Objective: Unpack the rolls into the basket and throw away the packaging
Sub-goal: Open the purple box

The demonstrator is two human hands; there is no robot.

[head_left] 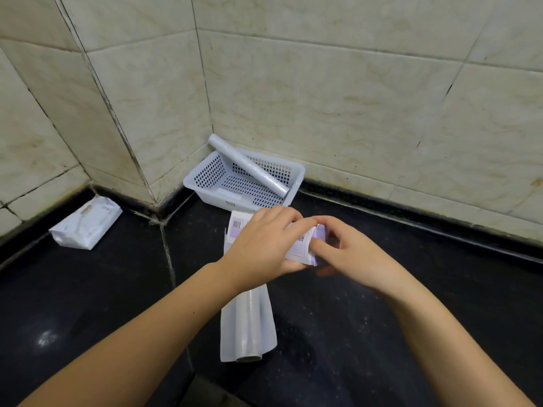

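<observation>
A white perforated basket [205,177] stands in the tiled corner of the black counter, with one clear roll [249,165] lying slanted across it, its far end resting on the rim. In front of the basket my left hand [261,245] grips a white and purple package [302,245] from above. My right hand [349,251] pinches the package's right end. A second clear roll [249,327] lies on the counter below my hands, partly inside a white wrapper [269,321]. Part of the packaging [236,227] shows left of my left hand.
A white soft packet [86,227] lies at the left by the wall. Tiled walls close the counter at the back and left, with a raised black ledge [411,212] along their foot. Black counter [338,333] lies to the right and front.
</observation>
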